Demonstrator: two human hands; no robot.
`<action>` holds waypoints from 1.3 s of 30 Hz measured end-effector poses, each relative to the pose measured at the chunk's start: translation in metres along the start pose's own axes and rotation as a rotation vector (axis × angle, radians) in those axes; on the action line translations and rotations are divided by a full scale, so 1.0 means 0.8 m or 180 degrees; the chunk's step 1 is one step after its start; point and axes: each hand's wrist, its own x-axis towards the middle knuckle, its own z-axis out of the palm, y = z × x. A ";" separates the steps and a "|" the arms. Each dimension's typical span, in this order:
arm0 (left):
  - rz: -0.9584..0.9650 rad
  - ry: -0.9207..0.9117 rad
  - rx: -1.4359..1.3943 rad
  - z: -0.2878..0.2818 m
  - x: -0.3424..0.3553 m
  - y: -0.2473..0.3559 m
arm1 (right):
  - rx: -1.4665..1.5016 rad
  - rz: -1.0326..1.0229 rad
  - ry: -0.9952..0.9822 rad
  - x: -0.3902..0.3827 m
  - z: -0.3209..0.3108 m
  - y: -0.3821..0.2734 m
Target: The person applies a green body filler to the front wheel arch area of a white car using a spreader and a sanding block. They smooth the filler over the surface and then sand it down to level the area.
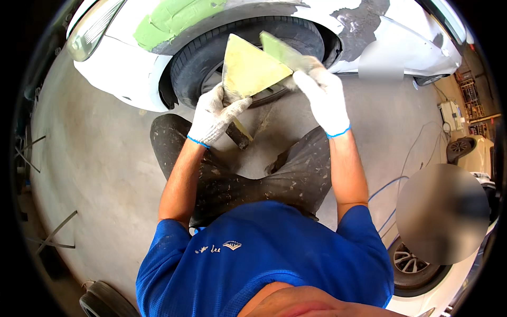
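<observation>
My left hand (216, 116), in a white knit glove, is closed on a putty knife (252, 67) with a broad blade smeared pale yellow-green. Below the fingers, a dark, stained end like its handle pokes out. My right hand (322, 92), gloved too, grips a second spreader (280, 52) coated in light green filler. The two blades meet or overlap near the right fingers; whether they touch I cannot tell. Both are held in front of a car's front wheel (193, 66). Bright green filler (171, 24) covers part of the white fender above that wheel.
The white car (127, 61) spans the far side, with a grey patch (359, 26) right of the wheel arch. My dark, spotted trousers (248, 193) show bent knees. Cables (388, 185) lie on the right floor near another car's wheel (409, 264). A tyre (105, 301) lies at lower left.
</observation>
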 end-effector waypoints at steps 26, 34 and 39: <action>-0.1732 -0.1235 -0.0030 0.080 0.079 -0.226 | 0.2966 0.1795 0.2677 -0.384 -0.240 0.301; -0.2957 -0.1084 0.0529 0.040 0.059 -0.369 | 0.2788 0.3307 0.3397 -0.469 -0.241 0.432; -0.4300 -0.1026 0.0586 0.044 0.010 -0.396 | 0.0524 0.4314 0.2552 -0.471 -0.235 0.368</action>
